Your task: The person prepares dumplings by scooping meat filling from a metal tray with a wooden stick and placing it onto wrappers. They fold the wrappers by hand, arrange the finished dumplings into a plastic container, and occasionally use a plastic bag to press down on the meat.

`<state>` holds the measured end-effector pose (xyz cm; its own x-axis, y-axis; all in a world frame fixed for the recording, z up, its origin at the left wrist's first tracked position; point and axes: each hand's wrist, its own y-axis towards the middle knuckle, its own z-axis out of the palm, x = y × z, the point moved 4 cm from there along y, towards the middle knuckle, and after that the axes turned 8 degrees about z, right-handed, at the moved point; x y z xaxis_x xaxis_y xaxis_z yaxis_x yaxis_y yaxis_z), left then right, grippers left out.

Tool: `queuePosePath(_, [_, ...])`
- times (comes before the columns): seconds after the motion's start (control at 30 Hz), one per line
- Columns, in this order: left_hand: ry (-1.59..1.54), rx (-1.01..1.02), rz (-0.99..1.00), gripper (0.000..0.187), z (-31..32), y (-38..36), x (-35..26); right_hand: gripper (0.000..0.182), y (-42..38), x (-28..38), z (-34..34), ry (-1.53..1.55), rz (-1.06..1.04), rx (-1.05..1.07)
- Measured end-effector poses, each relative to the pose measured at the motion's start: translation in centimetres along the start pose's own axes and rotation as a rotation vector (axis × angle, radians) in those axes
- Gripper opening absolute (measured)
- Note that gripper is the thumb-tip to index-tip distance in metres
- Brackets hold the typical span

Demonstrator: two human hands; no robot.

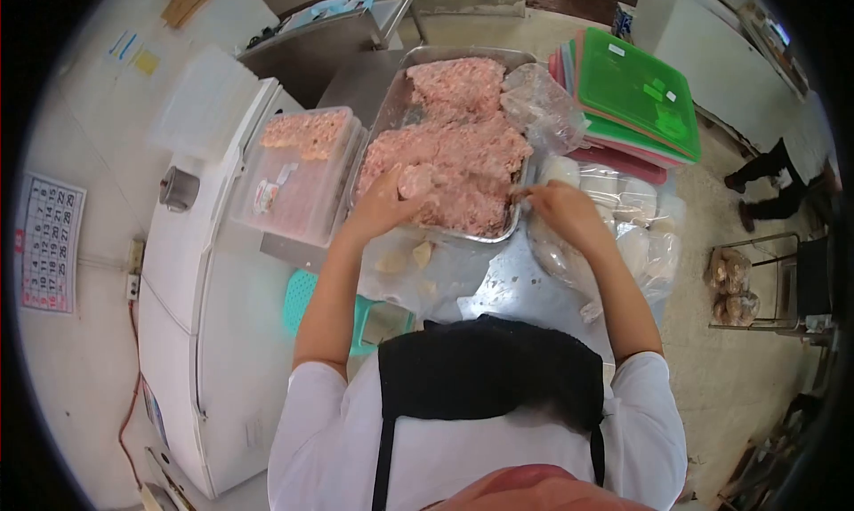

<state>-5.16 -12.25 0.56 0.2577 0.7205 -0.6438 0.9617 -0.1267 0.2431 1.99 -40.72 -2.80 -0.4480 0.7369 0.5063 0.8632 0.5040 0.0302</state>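
Observation:
A large metal tray (pixel 510 236) holds a mass of pink ground meat (pixel 454 146). At its near left part my left hand (pixel 384 206) is closed around a ball of meat (pixel 414 182). My right hand (pixel 559 209) is at the tray's right edge with its fingers pinched together; a thin thing, too blurred to name, seems to reach from them over the meat. Left of the tray stands a clear plastic container (pixel 285 186) with more meat in its far part. Clear bags with pale round packs (pixel 633 244) lie right of my right hand.
Green and red lids (pixel 636 93) are stacked at the back right, beside a crumpled plastic bag (pixel 541 106). A white refrigerator (pixel 169 289) stands at left with a metal cup (pixel 179 189) on it. A turquoise basket (pixel 301 299) sits below the table edge. Another person (pixel 792 168) is far right.

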Motion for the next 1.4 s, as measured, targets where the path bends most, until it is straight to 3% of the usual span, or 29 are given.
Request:
queuePosePath(0.03, [-0.048, -0.013, 0.1, 0.079, -0.6, 0.1, -1.2, 0.025, -0.3, 0.8, -1.5, 0.066, 0.02, -0.009])
queuePosePath(0.13, [-0.137, 0.019, 0.124, 0.072, -2.2, -0.1, -4.6, 0.025, -1.7, 3.4, -3.9, 0.439, 0.038, 0.056])
queuePosePath(0.23, [-0.096, 0.158, 0.097, 0.064, -1.5, -0.2, -2.6, 0.027, -2.7, 5.5, -1.4, 0.426, -0.271, -0.016])
queuePosePath(0.33, [0.05, 0.092, 0.242, 0.057, -1.0, -0.6, -0.1, 0.026, -2.4, 7.2, -0.2, 0.322, -0.328, 0.023])
queuePosePath(0.43, [-0.061, 0.066, 0.026, 0.063, -1.9, -1.3, 0.7, 0.026, -3.5, 10.0, -3.7, 0.022, -0.197, -0.13])
queuePosePath(0.53, [-0.007, 0.001, 0.129, 0.067, -2.9, -1.8, 2.7, 0.027, -3.5, 12.4, -2.1, -0.09, -0.181, -0.157])
queuePosePath(0.63, [0.019, 0.023, 0.039, 0.07, -4.3, -2.3, 4.0, 0.027, -2.7, 14.6, -2.4, -0.127, -0.154, -0.168])
queuePosePath(0.77, [-0.245, 0.062, 0.063, 0.056, -8.3, -3.6, 4.8, 0.028, -1.5, 18.7, -2.1, 0.059, -0.134, -0.109])
queuePosePath(0.83, [-0.442, 0.152, 0.006, 0.051, -9.7, -3.7, 6.2, 0.028, -0.1, 20.5, 1.1, 0.028, -0.16, -0.082])
queuePosePath(0.87, [-0.389, 0.109, 0.054, 0.047, -10.7, -3.9, 7.0, 0.027, 0.5, 21.3, 2.7, 0.015, -0.172, -0.068])
queuePosePath(0.93, [-0.28, 0.021, 0.144, 0.039, -12.6, -4.3, 8.5, 0.026, 1.8, 22.0, 4.2, 0.071, -0.139, -0.051])
queuePosePath(1.03, [-0.188, 0.168, -0.022, 0.039, -16.1, -5.1, 11.7, 0.025, 2.7, 22.2, 5.4, 0.155, -0.069, -0.086])
queuePosePath(1.13, [-0.121, 0.02, 0.046, 0.044, -18.2, -6.4, 19.3, 0.028, 2.2, 21.2, 6.2, 0.246, 0.005, -0.152])
queuePosePath(1.2, [-0.099, 0.04, -0.094, 0.047, -19.9, -6.8, 23.8, 0.028, 1.1, 19.2, 7.3, 0.267, 0.021, -0.237])
queuePosePath(1.23, [-0.086, 0.051, -0.161, 0.048, -20.5, -6.9, 25.3, 0.029, 0.4, 18.1, 8.0, 0.332, 0.088, -0.257])
queuePosePath(1.33, [0.166, -0.101, -0.095, 0.05, -21.8, -6.2, 26.8, 0.028, -1.9, 16.0, 9.8, 0.52, 0.309, -0.3])
queuePosePath(1.4, [0.125, -0.077, -0.041, 0.053, -22.0, -4.5, 27.4, 0.027, -3.3, 15.8, 10.3, 0.633, 0.476, -0.301])
